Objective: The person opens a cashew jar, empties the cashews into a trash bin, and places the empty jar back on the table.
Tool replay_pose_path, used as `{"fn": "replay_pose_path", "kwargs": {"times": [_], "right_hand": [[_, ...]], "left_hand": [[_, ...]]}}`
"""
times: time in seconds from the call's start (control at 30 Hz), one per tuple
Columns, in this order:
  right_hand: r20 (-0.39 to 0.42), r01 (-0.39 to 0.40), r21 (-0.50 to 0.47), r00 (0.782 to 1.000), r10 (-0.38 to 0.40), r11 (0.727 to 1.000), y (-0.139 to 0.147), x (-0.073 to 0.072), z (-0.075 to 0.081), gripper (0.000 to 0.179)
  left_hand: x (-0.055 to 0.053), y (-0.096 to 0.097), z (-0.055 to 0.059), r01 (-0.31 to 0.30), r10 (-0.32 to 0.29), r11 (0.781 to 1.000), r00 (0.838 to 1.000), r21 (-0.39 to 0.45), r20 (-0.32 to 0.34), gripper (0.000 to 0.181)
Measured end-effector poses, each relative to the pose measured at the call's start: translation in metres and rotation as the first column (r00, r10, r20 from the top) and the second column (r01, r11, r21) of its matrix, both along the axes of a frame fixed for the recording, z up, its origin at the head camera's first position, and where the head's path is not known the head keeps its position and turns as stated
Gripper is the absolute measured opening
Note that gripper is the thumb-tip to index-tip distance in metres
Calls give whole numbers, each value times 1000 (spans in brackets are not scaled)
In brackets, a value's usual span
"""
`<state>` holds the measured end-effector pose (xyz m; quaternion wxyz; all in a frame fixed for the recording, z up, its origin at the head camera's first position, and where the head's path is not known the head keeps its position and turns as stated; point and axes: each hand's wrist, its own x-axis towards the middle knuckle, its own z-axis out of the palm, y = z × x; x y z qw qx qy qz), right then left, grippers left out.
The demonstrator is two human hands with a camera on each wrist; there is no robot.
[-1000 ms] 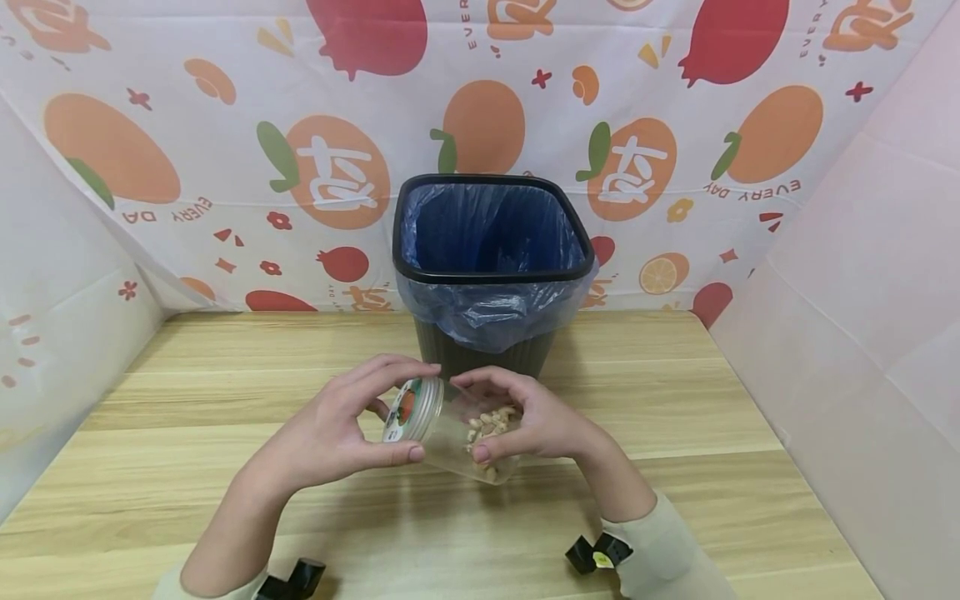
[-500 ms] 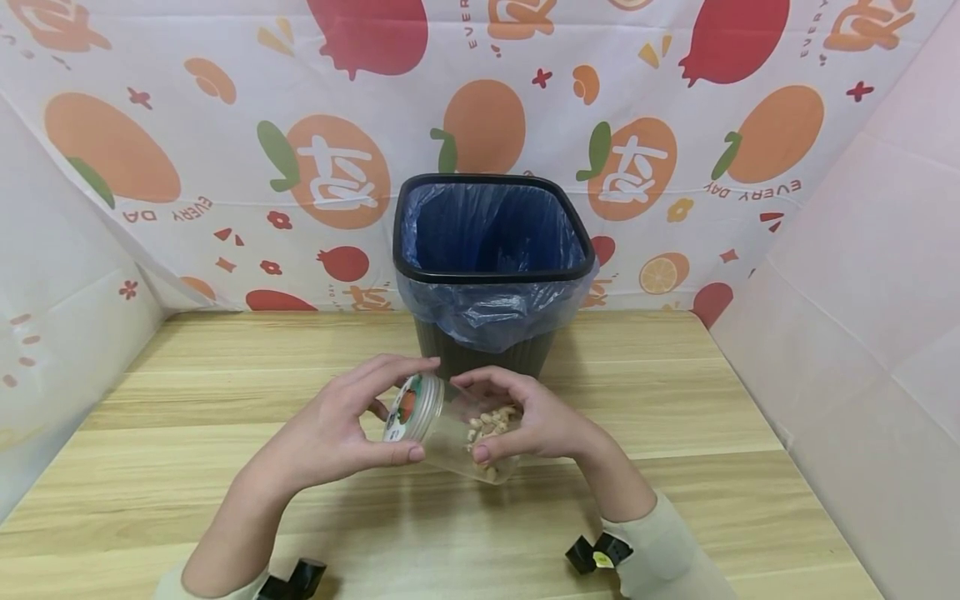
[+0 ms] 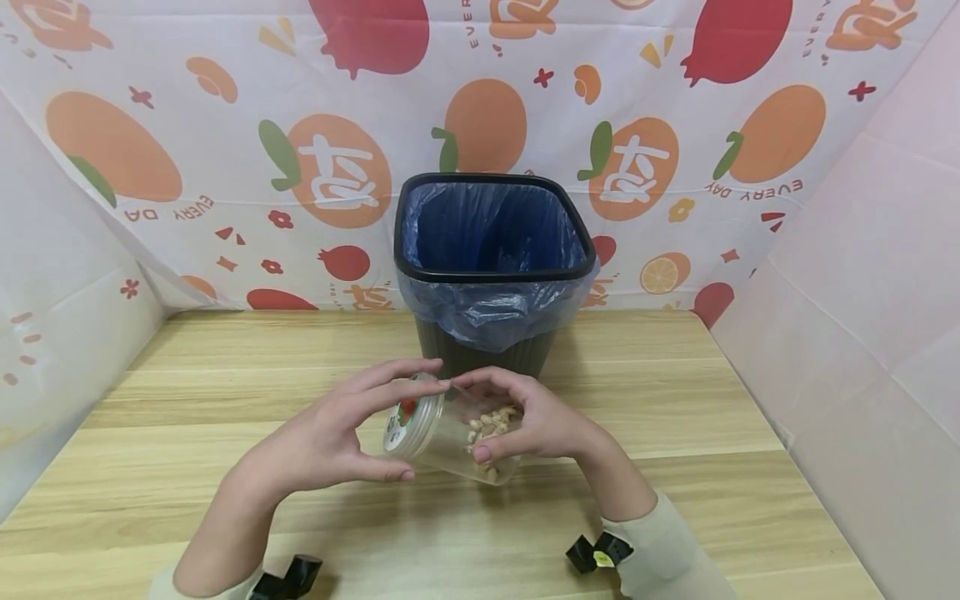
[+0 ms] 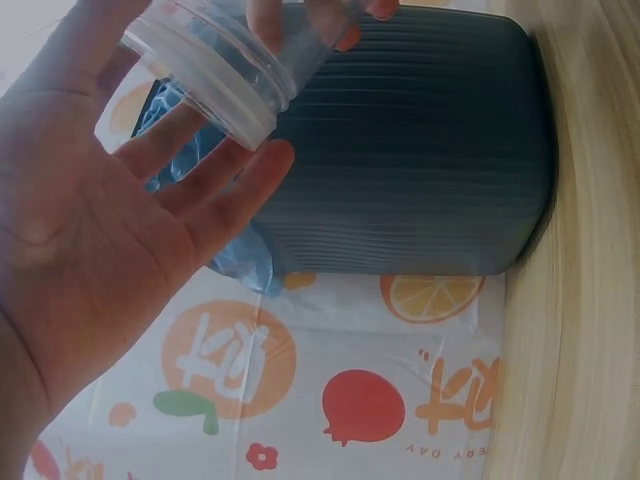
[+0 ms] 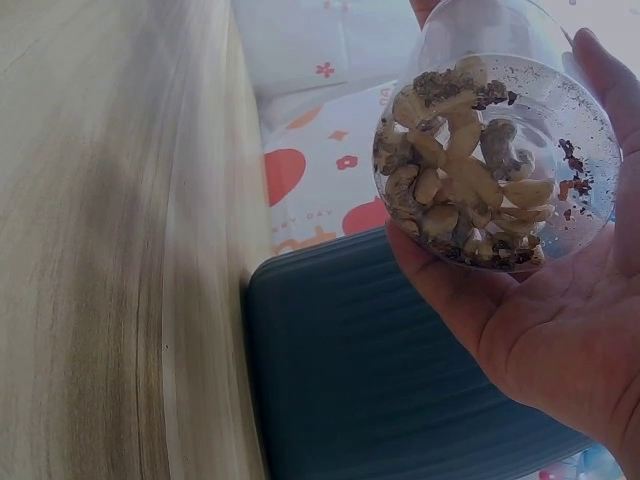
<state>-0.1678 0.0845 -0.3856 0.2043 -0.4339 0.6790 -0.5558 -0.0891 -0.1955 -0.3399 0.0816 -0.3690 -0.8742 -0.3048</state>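
Note:
My right hand [image 3: 525,421] grips a clear plastic jar [image 3: 450,446] around its body and holds it tilted above the table. Cashew nuts [image 5: 465,185] with dark crumbs lie at the jar's bottom, seen through the base in the right wrist view. A clear screw lid [image 3: 411,427] with a round printed label sits on the jar's left end. My left hand [image 3: 322,442] is spread loosely around this lid, its fingers nearly straight along the rim in the left wrist view. Its thumb stands a little below the lid in the head view.
Just behind the hands stands a dark ribbed trash bin [image 3: 442,346], lined with a blue plastic bag [image 3: 498,321]. The wood-grain table [image 3: 247,375] ends at a fruit-print cloth [image 3: 247,208] hung along the back.
My left hand has loosened around the lid: its thumb has moved down and left, and the index finger now reaches across the top. The right hand and jar stay in place.

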Motion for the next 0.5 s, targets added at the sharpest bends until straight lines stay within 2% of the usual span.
{"fn": "replay_pose_path", "kwargs": {"times": [0.23, 0.5], "right_hand": [[4, 1, 10, 1000, -1, 1000, 0, 0, -1, 77], [-7, 9, 11, 1000, -9, 1000, -1, 0, -1, 79]], "left_hand": [[-1, -1, 0, -19, 18, 999, 999, 31, 43, 78], [-2, -1, 0, -37, 33, 997, 998, 71, 59, 74]]}}
